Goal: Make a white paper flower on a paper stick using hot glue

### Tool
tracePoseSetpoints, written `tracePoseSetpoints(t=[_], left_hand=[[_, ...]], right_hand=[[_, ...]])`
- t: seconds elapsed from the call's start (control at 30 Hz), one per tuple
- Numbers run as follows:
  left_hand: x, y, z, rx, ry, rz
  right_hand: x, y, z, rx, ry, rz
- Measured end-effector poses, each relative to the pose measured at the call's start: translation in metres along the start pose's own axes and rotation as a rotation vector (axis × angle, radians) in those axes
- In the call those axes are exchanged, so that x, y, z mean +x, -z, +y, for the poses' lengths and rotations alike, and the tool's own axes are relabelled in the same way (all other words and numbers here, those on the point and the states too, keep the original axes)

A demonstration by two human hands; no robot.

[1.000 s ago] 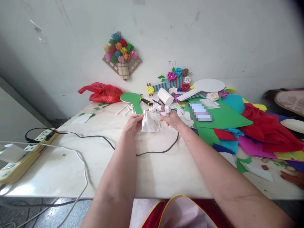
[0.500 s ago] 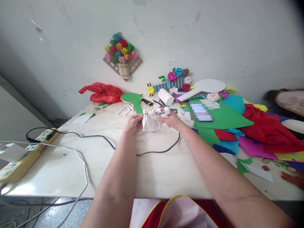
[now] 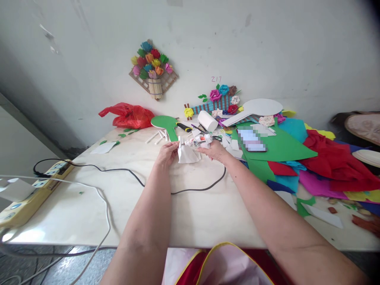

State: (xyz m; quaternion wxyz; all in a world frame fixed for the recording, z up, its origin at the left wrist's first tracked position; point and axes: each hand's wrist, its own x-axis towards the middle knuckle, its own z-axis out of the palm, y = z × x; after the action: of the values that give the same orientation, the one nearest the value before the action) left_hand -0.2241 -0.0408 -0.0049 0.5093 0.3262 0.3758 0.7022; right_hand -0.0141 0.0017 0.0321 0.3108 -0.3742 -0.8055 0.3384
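My left hand is closed, pinching the left edge of a white paper piece that flares toward its bottom. A white glue gun with some red on it is gripped in my right hand. Its nozzle points left and meets the upper part of the paper, though I cannot tell whether it touches. A black cord loops from below my right hand leftward across the table. Just beyond my hands is a green paddle-shaped board, with white sticks beside its handle.
A yellow power strip lies at the left, a red plastic bag at the back. Behind my hands are a utility knife, a white roll and scissors. A phone rests on green sheets among coloured sheets at right.
The glue gun's nozzle has shifted slightly left and down across the white paper. Both hands keep their grip almost in the same place.
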Motion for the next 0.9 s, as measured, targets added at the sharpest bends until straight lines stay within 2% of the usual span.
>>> tracePoseSetpoints(t=[0.37,0.67,0.9], left_hand=[[0.0015,0.0002,0.0003,0.011,-0.013,0.02],[-0.0015,-0.002,0.0012,0.014,0.016,-0.021],[0.0013,0.0014,-0.0007,0.013,0.02,-0.038]], right_hand=[[-0.0004,0.0004,0.0008,-0.022,0.009,-0.028],[0.0005,0.0005,-0.0003,-0.078,0.014,0.034],[0.0024,-0.0017,0.0018,0.064,-0.022,0.059]])
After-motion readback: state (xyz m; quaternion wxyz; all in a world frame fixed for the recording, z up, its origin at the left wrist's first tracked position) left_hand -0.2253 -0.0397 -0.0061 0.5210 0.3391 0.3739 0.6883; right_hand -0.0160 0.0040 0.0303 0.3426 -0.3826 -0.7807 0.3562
